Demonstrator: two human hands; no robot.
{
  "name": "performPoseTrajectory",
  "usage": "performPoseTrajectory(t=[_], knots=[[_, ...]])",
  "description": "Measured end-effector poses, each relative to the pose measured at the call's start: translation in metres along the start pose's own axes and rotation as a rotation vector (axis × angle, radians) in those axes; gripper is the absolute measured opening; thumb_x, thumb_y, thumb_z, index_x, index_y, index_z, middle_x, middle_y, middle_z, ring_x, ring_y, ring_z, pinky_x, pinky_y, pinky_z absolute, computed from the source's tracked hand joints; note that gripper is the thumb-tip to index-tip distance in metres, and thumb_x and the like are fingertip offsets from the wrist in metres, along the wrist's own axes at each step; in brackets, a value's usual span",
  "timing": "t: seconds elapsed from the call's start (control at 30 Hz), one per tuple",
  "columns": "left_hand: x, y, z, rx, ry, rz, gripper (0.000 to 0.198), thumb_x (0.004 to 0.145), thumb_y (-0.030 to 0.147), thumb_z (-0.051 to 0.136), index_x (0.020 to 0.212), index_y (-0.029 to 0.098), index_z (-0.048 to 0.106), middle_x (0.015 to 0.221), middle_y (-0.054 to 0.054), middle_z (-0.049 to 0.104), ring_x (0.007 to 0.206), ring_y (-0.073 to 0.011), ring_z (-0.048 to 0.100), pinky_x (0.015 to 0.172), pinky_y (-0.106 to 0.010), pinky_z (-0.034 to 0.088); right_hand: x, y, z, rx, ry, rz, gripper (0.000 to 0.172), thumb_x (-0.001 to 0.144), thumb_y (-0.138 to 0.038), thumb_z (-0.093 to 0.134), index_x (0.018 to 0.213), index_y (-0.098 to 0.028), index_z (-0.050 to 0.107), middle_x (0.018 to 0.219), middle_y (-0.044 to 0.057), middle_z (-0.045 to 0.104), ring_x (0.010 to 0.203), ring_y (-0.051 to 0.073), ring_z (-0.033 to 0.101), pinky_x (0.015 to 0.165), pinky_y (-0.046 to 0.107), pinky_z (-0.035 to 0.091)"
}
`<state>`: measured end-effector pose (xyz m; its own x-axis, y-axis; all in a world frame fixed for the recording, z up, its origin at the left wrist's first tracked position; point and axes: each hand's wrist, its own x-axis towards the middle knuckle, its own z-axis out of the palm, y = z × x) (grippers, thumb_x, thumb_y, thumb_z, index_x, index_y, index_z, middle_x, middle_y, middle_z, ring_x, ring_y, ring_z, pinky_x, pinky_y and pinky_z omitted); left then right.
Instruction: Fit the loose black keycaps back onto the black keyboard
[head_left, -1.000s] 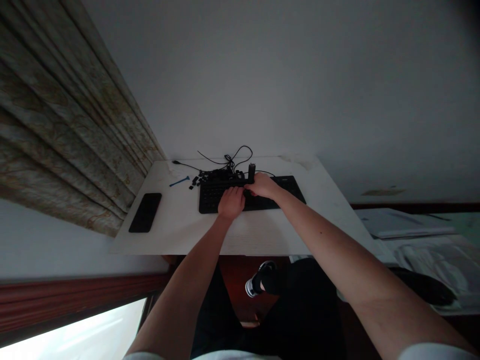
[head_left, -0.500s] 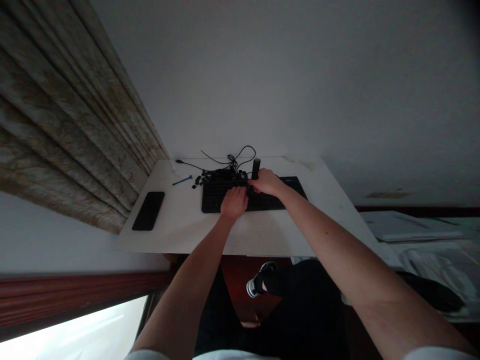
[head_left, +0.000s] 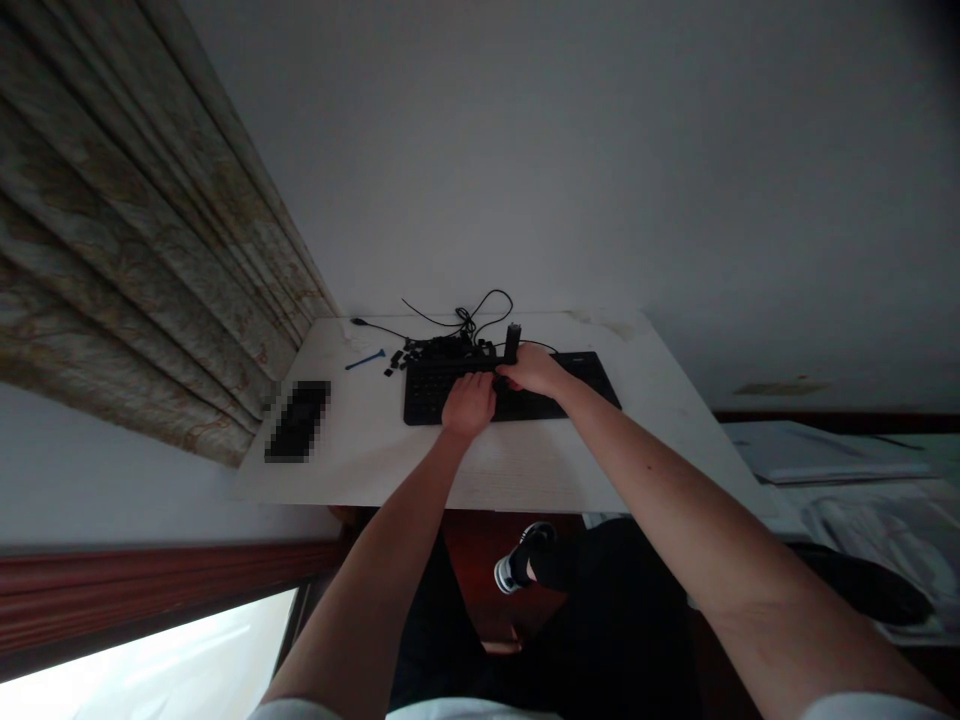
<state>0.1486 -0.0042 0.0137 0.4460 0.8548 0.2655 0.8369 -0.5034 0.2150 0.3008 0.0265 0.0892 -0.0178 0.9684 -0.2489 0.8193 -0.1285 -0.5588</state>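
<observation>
A black keyboard lies on the white desk, with both hands on it. My left hand rests on its keys, fingers curled and pointing toward my right hand, which lies across its upper right part. The right fingertips touch or nearly touch an upright black cylindrical object at the keyboard's back edge. A heap of small black keycaps lies along the back edge. Whether either hand holds anything small is hidden by the fingers.
A tangled black cable runs behind the keyboard. To the left lie a blue plastic tool and a black phone. A patterned curtain hangs at the left. Papers lie low at the right.
The whole view has shifted slightly to the right. Both hands stay on the keyboard with little visible movement.
</observation>
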Motion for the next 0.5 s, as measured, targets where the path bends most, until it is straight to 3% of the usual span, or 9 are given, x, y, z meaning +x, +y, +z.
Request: performPoseTrajectory(t=[0.2,0.37,0.5], knots=[[-0.001,0.001,-0.001,-0.013,0.006,0.003,0.025,0.100,0.023,0.042,0.114,0.016,0.060,0.108,-0.012,0.068,0.107,-0.0271,0.060,0.094,-0.041,0.045,-0.009,-0.001,-0.002,-0.094,0.015,-0.084,0.020,0.089,-0.023,0.063,0.076,-0.011,0.073,0.068,0.011,0.072,0.070,0.021,0.071,0.066,0.024,0.050],[0.004,0.002,-0.003,-0.028,-0.021,-0.002,0.021,0.096,0.030,0.052,0.110,0.017,0.063,0.112,-0.011,0.066,0.109,-0.0277,0.058,0.094,-0.041,0.045,-0.016,0.005,-0.002,-0.053,0.001,-0.058,0.022,0.091,-0.025,0.061,0.081,-0.010,0.073,0.076,0.012,0.074,0.070,0.019,0.069,0.062,0.023,0.046],[0.012,0.008,-0.004,-0.040,-0.066,-0.053,0.026,0.097,0.040,0.055,0.108,0.018,0.064,0.111,-0.011,0.065,0.111,-0.0287,0.057,0.094,-0.042,0.045,-0.017,0.002,0.002,-0.078,0.049,-0.076,0.021,0.091,-0.025,0.061,0.084,-0.010,0.074,0.088,0.016,0.075,0.080,0.022,0.071,0.062,0.023,0.044]])
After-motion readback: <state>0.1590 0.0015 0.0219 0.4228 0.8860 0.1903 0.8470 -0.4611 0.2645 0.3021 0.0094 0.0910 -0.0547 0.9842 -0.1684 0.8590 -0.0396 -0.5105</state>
